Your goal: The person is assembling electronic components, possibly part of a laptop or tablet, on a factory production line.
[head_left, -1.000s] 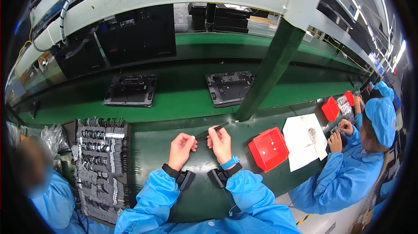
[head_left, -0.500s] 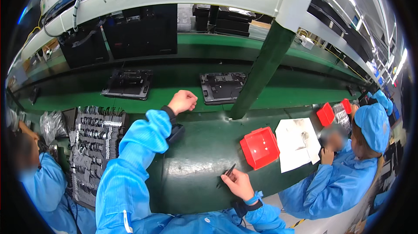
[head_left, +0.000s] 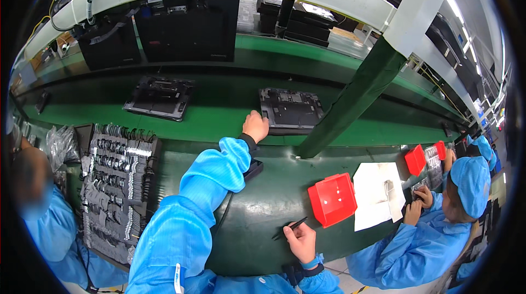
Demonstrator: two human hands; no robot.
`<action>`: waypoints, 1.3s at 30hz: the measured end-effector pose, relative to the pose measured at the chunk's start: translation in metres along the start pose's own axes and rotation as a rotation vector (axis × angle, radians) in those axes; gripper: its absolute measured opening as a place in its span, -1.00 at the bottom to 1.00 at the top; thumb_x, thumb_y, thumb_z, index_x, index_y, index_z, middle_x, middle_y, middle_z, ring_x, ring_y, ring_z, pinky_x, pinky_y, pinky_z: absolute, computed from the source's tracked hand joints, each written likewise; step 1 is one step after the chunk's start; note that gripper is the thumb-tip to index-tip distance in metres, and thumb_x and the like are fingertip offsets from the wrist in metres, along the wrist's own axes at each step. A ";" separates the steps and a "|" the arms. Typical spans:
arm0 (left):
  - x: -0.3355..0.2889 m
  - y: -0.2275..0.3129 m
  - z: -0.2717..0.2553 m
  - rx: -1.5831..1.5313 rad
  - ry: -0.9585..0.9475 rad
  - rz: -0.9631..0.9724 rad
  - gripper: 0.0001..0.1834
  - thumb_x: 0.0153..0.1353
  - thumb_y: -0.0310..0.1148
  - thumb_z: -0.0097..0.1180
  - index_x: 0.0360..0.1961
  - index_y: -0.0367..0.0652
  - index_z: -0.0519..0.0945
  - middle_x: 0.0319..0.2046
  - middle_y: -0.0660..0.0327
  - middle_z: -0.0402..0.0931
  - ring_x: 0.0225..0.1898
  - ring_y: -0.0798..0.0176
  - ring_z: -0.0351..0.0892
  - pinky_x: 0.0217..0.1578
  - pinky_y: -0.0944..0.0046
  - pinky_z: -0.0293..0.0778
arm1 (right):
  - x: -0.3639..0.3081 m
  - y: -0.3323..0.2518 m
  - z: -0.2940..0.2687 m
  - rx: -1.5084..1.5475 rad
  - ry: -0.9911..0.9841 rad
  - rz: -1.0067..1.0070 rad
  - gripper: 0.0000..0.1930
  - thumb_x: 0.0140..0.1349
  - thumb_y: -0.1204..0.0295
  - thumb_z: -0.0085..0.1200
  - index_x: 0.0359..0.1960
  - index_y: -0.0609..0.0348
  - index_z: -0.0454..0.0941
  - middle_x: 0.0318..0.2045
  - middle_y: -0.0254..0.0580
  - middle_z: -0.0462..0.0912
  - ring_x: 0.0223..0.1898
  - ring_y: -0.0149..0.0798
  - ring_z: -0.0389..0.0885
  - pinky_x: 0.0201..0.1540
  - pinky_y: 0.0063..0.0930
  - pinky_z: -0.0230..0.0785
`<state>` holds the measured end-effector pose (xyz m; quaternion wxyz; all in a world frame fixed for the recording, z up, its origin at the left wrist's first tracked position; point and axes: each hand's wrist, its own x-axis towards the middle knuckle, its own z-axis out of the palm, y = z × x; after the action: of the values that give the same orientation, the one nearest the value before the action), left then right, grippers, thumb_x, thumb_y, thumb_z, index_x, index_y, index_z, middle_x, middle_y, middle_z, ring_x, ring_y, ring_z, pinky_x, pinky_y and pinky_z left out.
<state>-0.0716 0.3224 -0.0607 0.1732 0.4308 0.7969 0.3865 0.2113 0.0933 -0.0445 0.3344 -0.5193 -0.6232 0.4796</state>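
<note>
At the front left corner of an opened laptop base [head_left: 293,109] is my left hand [head_left: 256,126], its fingers closed on the edge. The base lies flat on the green strip at the back, dark inner parts facing up. My right hand [head_left: 302,242] holds black tweezers [head_left: 297,223] low over the near bench, tips pointing left. Under my left wrist, partly covered by the sleeve, sits a small black box-like object [head_left: 254,169]. A second laptop base [head_left: 160,98] lies farther left on the strip.
A red bin [head_left: 332,200] with small white bits stands right of my right hand, beside white paper [head_left: 378,195]. A green-wrapped post [head_left: 350,102] rises right of the laptop base. Left is a tray of dark cable parts [head_left: 118,184]. Co-workers in blue sit on both sides.
My left hand has moved right, from above the bench to the laptop base's corner. My right hand keeps the tweezers, now tilted flatter. The view has shifted slightly.
</note>
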 end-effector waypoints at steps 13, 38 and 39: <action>-0.006 -0.078 -0.108 -0.443 0.408 -0.051 -0.77 0.28 -0.41 0.01 -0.08 -0.24 0.54 -0.23 0.15 0.55 -0.22 0.30 0.49 -0.18 0.30 0.42 | -0.003 0.004 0.000 0.214 0.025 0.017 -0.88 0.22 0.46 0.14 -0.34 0.28 0.52 -0.61 -0.33 0.56 -0.57 -0.55 0.50 -0.50 -0.64 0.34; -0.127 -0.051 -0.149 0.032 0.114 0.600 -0.82 0.13 -0.44 0.11 -0.25 -0.24 0.61 -0.38 0.05 0.58 -0.25 0.03 0.57 -0.15 0.17 0.46 | -0.019 -0.034 -0.010 -0.230 -0.163 -0.003 -0.82 0.16 0.46 0.16 -0.25 0.32 0.59 -0.45 -0.26 0.62 -0.47 -0.56 0.43 -0.42 -0.58 0.29; -0.141 -0.032 -0.157 -0.051 -0.046 0.509 -0.84 0.13 -0.43 0.13 -0.26 -0.24 0.61 -0.38 0.08 0.59 -0.28 0.09 0.58 -0.20 0.21 0.47 | -0.019 -0.030 -0.010 -0.245 -0.096 -0.066 -0.84 0.14 0.48 0.17 -0.29 0.31 0.59 -0.50 -0.26 0.59 -0.52 -0.52 0.41 -0.46 -0.54 0.27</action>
<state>-0.1045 0.1229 0.0076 0.0991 0.6218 0.6487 0.4276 0.2146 0.0777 -0.0112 0.2538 -0.5123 -0.7091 0.4128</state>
